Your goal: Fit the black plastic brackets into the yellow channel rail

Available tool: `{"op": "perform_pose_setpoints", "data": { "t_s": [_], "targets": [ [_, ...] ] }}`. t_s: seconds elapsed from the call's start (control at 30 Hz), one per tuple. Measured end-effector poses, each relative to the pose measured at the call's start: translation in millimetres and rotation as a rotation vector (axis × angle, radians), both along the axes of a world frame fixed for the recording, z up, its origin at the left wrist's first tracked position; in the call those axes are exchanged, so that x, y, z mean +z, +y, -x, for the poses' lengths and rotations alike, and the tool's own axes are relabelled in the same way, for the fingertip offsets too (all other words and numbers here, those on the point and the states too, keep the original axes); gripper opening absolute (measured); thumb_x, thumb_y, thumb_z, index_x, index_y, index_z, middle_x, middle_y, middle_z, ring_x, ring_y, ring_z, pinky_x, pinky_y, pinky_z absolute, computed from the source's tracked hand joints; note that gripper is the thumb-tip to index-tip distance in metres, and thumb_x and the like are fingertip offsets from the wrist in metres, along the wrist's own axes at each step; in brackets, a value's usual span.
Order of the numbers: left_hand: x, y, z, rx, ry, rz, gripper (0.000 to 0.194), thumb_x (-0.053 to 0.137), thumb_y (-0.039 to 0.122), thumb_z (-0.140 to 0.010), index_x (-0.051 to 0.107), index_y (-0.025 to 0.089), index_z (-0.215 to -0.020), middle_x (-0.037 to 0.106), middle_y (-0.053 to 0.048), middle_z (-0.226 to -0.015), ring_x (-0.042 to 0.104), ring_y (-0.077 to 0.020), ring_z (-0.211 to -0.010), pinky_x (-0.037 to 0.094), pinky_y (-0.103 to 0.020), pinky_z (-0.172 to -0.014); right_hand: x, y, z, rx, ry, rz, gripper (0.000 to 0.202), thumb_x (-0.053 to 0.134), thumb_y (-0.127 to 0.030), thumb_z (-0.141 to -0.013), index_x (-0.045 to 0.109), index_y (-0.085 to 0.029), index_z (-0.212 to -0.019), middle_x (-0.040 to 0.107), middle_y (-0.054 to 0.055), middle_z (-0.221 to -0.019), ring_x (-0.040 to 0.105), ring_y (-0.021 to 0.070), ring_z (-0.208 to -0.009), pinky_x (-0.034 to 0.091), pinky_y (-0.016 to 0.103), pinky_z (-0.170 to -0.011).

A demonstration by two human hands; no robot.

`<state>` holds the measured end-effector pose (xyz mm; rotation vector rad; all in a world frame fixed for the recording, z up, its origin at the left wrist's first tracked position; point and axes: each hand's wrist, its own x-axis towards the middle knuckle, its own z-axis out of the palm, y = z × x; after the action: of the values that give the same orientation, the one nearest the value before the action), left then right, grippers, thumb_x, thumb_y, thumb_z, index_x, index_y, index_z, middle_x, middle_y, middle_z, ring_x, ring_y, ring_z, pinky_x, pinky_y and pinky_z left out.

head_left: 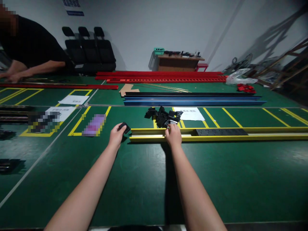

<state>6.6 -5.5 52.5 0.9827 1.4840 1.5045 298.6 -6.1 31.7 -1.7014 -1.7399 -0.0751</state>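
My left hand [115,136] is closed on a small black plastic block [124,127], held by the left end of a long yellow channel rail [146,139]. My right hand [173,135] is over the rail, its fingers pinched together at the near edge of a heap of black plastic blocks [161,116]. Whether a piece is between those fingers is hidden. Farther right, a row of flat black blocks [221,132] sits inside the rail's channel. The rail lies level on the green table [144,179].
Behind the heap lie blue rails [192,102], red rails [163,77] and a white paper sign [189,114]. At left are a blurred purple item [94,125] and dark rails [14,114]. A person in black [36,48] works across the table at far left.
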Motion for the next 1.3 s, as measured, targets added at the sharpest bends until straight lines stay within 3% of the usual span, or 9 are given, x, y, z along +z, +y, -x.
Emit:
{"op": "perform_pose_setpoints", "data": {
  "t_s": [0.1,0.23,0.37,0.47,0.63,0.77,0.97,1.17,1.3],
  "targets": [
    [-16.2,0,10,0.047,0.038,0.004,0.045,0.069,0.033,-0.06,0.06,0.015,-0.1,0.064,-0.007,-0.095,0.061,-0.0173,-0.085,0.048,-0.035,-0.082,-1.5,2,1,-0.016,-0.014,-0.009,0.018,0.043,-0.019,-0.08,0.056,-0.017,-0.092,0.053,0.009,-0.094,0.045,0.0212,-0.089,0.037,0.032,-0.079],
    [-34.1,-9,26,-0.025,0.331,0.098,0.042,0.067,0.026,-0.06,0.057,0.017,-0.1,0.061,-0.005,-0.09,0.06,-0.018,-0.084,0.049,-0.034,-0.079,-1.8,0,2,-0.022,-0.035,0.014,0.015,0.042,-0.02,-0.081,0.056,-0.018,-0.084,0.052,0.009,-0.092,0.044,0.0208,-0.088,0.036,0.032,-0.077],
    [-35.9,-19,41,-0.149,0.755,0.16,0.046,0.063,0.018,-0.06,0.06,0.022,-0.106,0.055,-0.006,-0.093,0.058,-0.0219,-0.092,0.044,-0.037,-0.09,0.7,-2,3,-0.025,-0.075,0.031,0.016,0.041,-0.02,-0.082,0.056,-0.018,-0.082,0.051,0.009,-0.092,0.043,0.0207,-0.088,0.036,0.031,-0.077],
    [-32.6,-19,46,-0.192,0.878,0.208,0.04,0.062,0.014,-0.058,0.064,0.021,-0.098,0.052,-0.007,-0.093,0.056,-0.0249,-0.099,0.042,-0.037,-0.094,8.1,-1,6,-0.051,-0.134,0.078,0.015,0.042,-0.022,-0.081,0.056,-0.017,-0.082,0.05,0.01,-0.091,0.043,0.0214,-0.087,0.035,0.032,-0.076],
    [-36.4,-9,36,-0.157,0.445,0.235,0.03,0.061,0.032,-0.067,0.057,0.018,-0.093,0.058,-0.005,-0.082,0.059,-0.0192,-0.079,0.049,-0.033,-0.072,27.4,7,29,0.064,-0.244,0.151,0.016,0.042,-0.025,-0.083,0.056,-0.017,-0.082,0.051,0.009,-0.089,0.044,0.0205,-0.086,0.034,0.03,-0.076],
    [-45.8,0,18,-0.162,0.065,0.232,0.033,0.057,0.043,-0.07,0.053,0.018,-0.091,0.061,-0.003,-0.078,0.055,-0.0125,-0.06,0.043,-0.023,-0.051,31.9,14,62,0.253,-0.27,0.202,0.018,0.042,-0.029,-0.085,0.057,-0.018,-0.085,0.054,0.007,-0.089,0.046,0.0186,-0.087,0.035,0.027,-0.077],
    [-54.9,9,4,-0.171,-0.117,0.171,0.03,0.055,0.04,-0.069,0.052,0.019,-0.089,0.06,0.0,-0.074,0.055,-0.0121,-0.059,0.04,-0.021,-0.051,21.7,17,84,0.2,-0.238,0.316,0.027,0.04,-0.038,-0.088,0.058,-0.018,-0.081,0.056,0.008,-0.089,0.049,0.0183,-0.088,0.036,0.027,-0.077],
    [-55.4,12,2,-0.152,0.044,0.145,0.029,0.057,0.043,-0.07,0.059,0.017,-0.082,0.06,-0.001,-0.073,0.054,-0.0134,-0.067,0.041,-0.023,-0.059,20.9,16,79,0.229,-0.219,0.319,0.033,0.043,-0.047,-0.086,0.058,-0.018,-0.082,0.055,0.008,-0.088,0.049,0.0183,-0.087,0.037,0.027,-0.077],
    [-56.3,13,1,-0.145,-0.109,0.163,0.03,0.056,0.045,-0.071,0.056,0.017,-0.081,0.057,0.001,-0.065,0.051,-0.0111,-0.053,0.036,-0.021,-0.048,22.1,17,79,0.256,-0.206,0.333,0.035,0.047,-0.051,-0.083,0.058,-0.019,-0.082,0.055,0.007,-0.088,0.049,0.018,-0.087,0.037,0.026,-0.076]
  ]
}}
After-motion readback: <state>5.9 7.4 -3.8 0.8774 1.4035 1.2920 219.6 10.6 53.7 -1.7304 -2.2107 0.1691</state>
